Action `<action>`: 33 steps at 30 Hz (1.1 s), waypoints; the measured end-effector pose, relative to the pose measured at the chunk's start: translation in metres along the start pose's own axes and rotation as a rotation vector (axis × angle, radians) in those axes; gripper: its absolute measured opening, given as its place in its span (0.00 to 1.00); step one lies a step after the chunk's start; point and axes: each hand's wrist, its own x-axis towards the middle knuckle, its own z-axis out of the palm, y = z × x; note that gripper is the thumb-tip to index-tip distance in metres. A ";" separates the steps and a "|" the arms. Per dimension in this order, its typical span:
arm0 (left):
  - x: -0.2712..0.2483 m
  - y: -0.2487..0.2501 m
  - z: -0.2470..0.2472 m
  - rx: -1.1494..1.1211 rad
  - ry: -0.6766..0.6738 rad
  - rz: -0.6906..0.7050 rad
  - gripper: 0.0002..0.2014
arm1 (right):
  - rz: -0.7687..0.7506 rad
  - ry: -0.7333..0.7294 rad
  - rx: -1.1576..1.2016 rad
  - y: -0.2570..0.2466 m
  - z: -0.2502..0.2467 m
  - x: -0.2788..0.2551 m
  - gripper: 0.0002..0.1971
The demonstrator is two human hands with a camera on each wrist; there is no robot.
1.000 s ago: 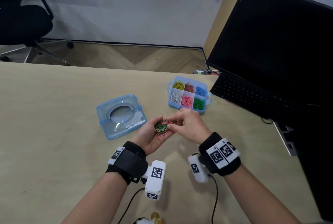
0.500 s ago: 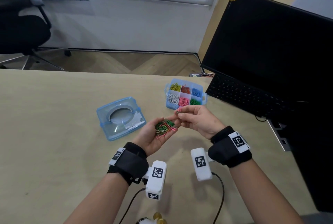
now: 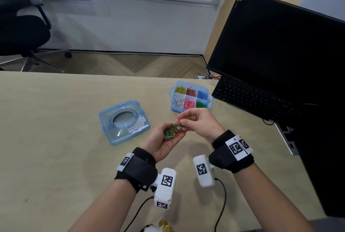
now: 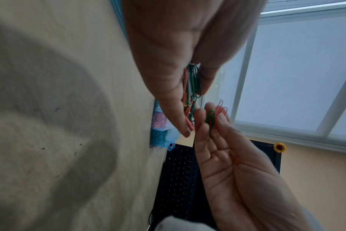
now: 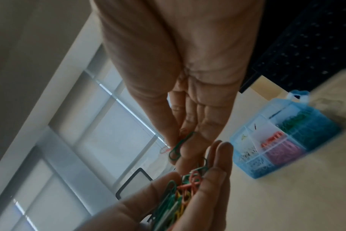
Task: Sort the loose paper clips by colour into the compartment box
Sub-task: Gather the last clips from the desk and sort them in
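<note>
Right hand point(image 3: 200, 125) grip: thumb + fingertips pinched on a green clip point(image 4: 210, 118) and a couple pink clips point(image 4: 220, 109), rest of the fingers loosely curled. Left hand point(image 3: 160, 142) sits right under/beside it, palm up and cupped around a pile of loose clips point(image 3: 172, 133), mostly green, pink, some yellow, w/ the fingers curled up at the edges. The two grips are nearly touching at the fingertips, both held above the bench point(image 3: 56, 138).

Just past the right grip is the compartment box point(image 3: 191, 96), open, six cells: yellow, red, blue in the far row, white, pink, green in the near row. Green cell is the one closest to the right hand's side. Off to the left grip's side lies the clear blue lid point(image 3: 124, 121), flat on the bench, apart from the box. Keyboard point(image 3: 257, 97) and monitor point(image 3: 280, 49) further out beyond the right hand.
</note>
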 end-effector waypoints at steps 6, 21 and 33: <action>-0.002 0.001 0.004 -0.024 0.006 0.029 0.13 | -0.145 -0.009 -0.270 -0.005 0.007 0.002 0.06; 0.000 0.007 -0.002 -0.113 -0.038 0.066 0.17 | -0.085 0.046 -0.492 -0.004 0.001 -0.012 0.09; 0.004 0.001 -0.001 -0.143 -0.056 0.092 0.15 | -0.010 0.004 -0.832 0.006 0.010 -0.008 0.13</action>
